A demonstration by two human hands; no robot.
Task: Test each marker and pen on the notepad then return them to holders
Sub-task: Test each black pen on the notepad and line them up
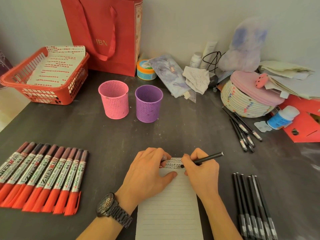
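A lined notepad (pixel 168 210) lies at the front middle, its top rows filled with small black and red marks. My right hand (pixel 200 172) grips a black pen (pixel 210 157) with its tip on the pad's top. My left hand (pixel 149 172) rests on the pad, thumb pressed flat, a small dark piece between its fingers. Several red-capped markers (pixel 41 177) lie in a row at the left. Several black pens (pixel 254 205) lie at the right, with another bunch of black pens (pixel 242 129) farther back. A pink holder (pixel 114 99) and a purple holder (pixel 149 103) stand side by side behind the pad.
A red basket (pixel 43 78) holding marked paper sits back left beside a red gift bag (pixel 105 32). Back right are a woven bowl (pixel 245 101), a plush toy (pixel 245 45), stacked papers (pixel 290 78), a blue bottle (pixel 282 118) and a round tin (pixel 145 70).
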